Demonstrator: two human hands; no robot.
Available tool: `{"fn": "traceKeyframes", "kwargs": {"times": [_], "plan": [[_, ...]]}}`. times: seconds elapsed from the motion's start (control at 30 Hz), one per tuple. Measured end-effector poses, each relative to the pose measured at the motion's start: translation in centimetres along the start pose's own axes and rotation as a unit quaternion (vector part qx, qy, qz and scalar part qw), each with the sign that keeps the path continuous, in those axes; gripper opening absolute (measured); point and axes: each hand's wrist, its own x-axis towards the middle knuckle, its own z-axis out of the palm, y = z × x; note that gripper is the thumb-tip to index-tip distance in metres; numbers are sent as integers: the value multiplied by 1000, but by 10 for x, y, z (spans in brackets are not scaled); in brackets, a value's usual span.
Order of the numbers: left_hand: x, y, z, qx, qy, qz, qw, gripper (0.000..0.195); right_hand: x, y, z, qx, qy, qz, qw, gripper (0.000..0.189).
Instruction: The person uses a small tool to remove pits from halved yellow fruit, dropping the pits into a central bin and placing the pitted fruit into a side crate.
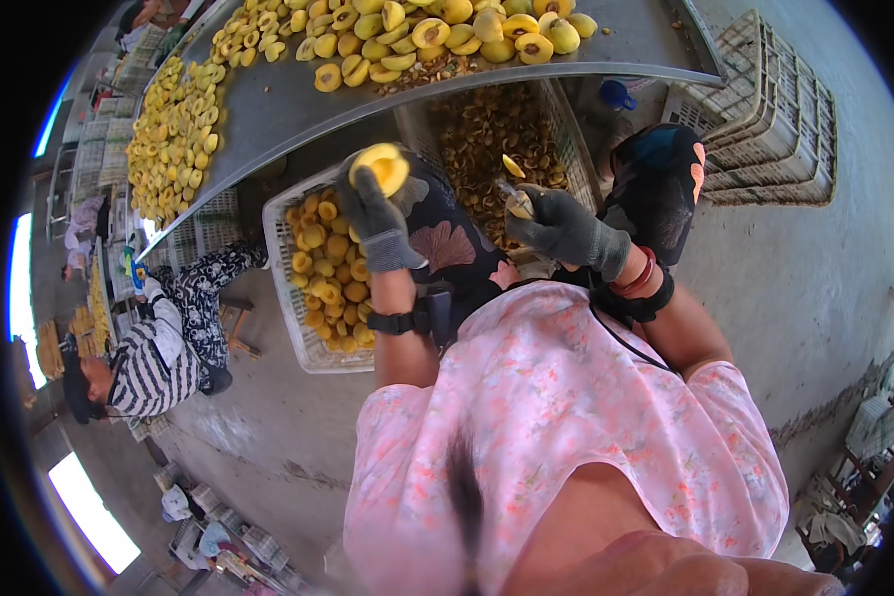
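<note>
My left hand (376, 216), in a dark grey knit glove, holds up a hollowed yellow stone-fruit half (380, 168) above the left knee. In my gloved right hand (566, 226) is a small tool (520, 203), partly hidden by the fingers; its exact kind is unclear. A yellow sliver of fruit (513, 165) appears just beyond that tool, over a crate of brownish scraps (484, 134). Left of my legs stands a white plastic crate (277, 283) with many hollowed fruit halves (331, 261) inside.
Ahead, a metal table (290, 112) with a raised edge carries piles of cut fruit (432, 33). Stacked plastic crates (775, 119) stand at the right, and a blue cup (617, 95) is under the table. A person in a striped top (153, 369) sits at the left.
</note>
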Motion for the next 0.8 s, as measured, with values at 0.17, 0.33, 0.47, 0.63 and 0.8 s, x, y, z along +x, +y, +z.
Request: {"fn": "traceKeyframes", "kwargs": {"times": [0.17,0.33,0.47,0.63,0.8], "plan": [[47,-27,-137,590,126,67,795,43,2,15,-13,-218,32,46,974,19],[57,2,-63,490,65,251,832,40,6,29,-16,-249,55,23,967,22],[58,15,74,295,-146,327,886,36,6,27,-18,-238,78,15,968,21],[74,-6,211,405,-283,234,837,46,-4,10,-28,-239,98,65,964,20],[89,-21,262,502,-367,102,776,54,-11,14,-38,-146,125,100,976,21]]}}
